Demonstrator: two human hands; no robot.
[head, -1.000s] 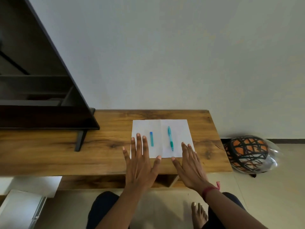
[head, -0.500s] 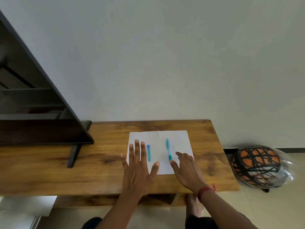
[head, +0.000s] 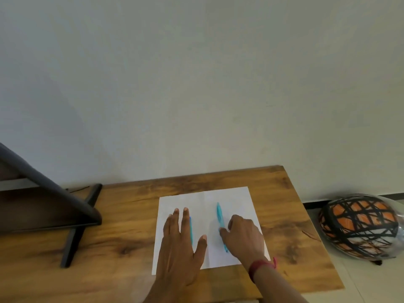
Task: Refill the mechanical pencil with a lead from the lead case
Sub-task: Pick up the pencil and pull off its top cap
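Both hands have advanced up the paper [head: 236, 200] since the earlier frame. I read the right hand [head: 244, 237] curling thumb and fingers about the mechanical pencil [head: 219, 215], long axis up-frame at lower centre; the left hand [head: 178, 248], fingers straight, overlies the lead case [head: 190, 230].

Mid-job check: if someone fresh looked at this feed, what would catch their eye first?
The white paper sheet on the wooden table, where the right hand curls on the teal mechanical pencil. Beside it the left hand lies flat over the blue lead case. On the floor right of the table sits an orange-and-black round object in clear plastic.
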